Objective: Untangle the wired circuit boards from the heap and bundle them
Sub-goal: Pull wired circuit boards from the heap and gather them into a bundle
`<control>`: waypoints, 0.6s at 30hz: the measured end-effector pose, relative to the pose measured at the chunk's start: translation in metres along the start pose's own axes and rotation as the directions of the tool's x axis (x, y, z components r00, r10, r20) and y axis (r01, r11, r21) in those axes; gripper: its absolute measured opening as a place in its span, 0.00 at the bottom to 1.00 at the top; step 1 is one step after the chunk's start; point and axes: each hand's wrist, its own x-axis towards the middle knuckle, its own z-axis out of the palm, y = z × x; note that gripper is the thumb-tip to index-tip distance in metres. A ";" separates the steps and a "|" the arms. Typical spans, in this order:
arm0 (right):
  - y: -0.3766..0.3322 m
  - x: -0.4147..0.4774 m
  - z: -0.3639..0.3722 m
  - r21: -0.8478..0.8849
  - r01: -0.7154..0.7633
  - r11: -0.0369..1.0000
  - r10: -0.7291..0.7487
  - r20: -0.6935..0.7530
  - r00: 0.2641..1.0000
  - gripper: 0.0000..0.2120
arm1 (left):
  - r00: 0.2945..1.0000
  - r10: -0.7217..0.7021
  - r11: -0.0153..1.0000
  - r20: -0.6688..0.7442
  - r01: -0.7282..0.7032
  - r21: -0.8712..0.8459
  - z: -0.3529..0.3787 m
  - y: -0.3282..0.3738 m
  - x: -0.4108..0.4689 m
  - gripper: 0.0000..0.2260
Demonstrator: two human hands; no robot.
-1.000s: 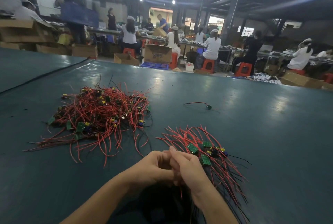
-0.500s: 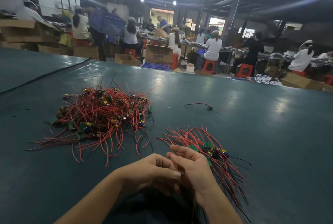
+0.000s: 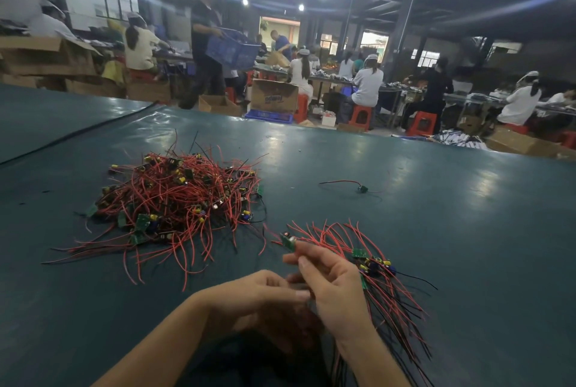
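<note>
A tangled heap [image 3: 177,202] of small green circuit boards with red and black wires lies left of centre on the dark green table [image 3: 436,230]. A sorted bundle [image 3: 374,268] of boards with wires fanned out lies at the lower right. My right hand [image 3: 330,283] is raised over that bundle and pinches one green board [image 3: 288,241] at its fingertips. My left hand [image 3: 261,296] sits just left of it, fingers curled toward the right hand; what it holds is hidden and blurred.
One loose board with a red wire [image 3: 358,188] lies alone farther back on the right. Beyond the table's far edge, people sit at benches on red stools among cardboard boxes [image 3: 274,96]. A person carries a blue crate [image 3: 232,48].
My right hand has lifted and opened out from the left, bringing a green board up at its fingertips. The person with the blue crate has walked to the right.
</note>
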 end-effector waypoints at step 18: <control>0.002 0.001 -0.015 -0.784 0.501 0.367 -0.785 0.028 0.619 0.02 | 0.669 0.424 0.866 -0.611 -0.497 0.057 0.000 0.010 0.009 0.09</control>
